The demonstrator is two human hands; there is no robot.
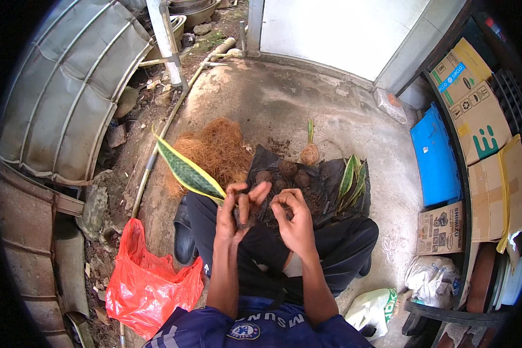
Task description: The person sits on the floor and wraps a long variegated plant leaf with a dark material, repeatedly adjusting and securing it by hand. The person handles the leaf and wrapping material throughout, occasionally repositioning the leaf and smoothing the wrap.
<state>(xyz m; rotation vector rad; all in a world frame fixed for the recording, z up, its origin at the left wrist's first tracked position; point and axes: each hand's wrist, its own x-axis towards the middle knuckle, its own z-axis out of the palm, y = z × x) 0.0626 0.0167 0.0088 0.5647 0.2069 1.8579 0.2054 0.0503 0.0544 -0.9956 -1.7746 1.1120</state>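
My left hand point(234, 215) grips a snake plant cutting near its base, with the variegated, yellow-edged leaf point(190, 168) pointing up and left. Dark soil seems to cling to the base, which the fingers partly hide. To its right, my right hand point(295, 219) is curled, fingertips drawn together; whether something small is between them I cannot tell. Beyond both hands a black plastic sheet point(361, 206) lies on the ground, bearing several round soil balls point(288, 168), loose soil and more snake plant leaves point(350, 180). Behind the sheet stands a string-wrapped ball point(309, 154) with a short leaf upright in it.
Brown coconut fibre point(219, 145) is heaped at the sheet's left. A red plastic bag point(152, 282) sits by my left side, a white plastic bag point(369, 311) by my right. White string point(390, 248) lies on the concrete. Cardboard boxes point(480, 117) fill a rack at the right.
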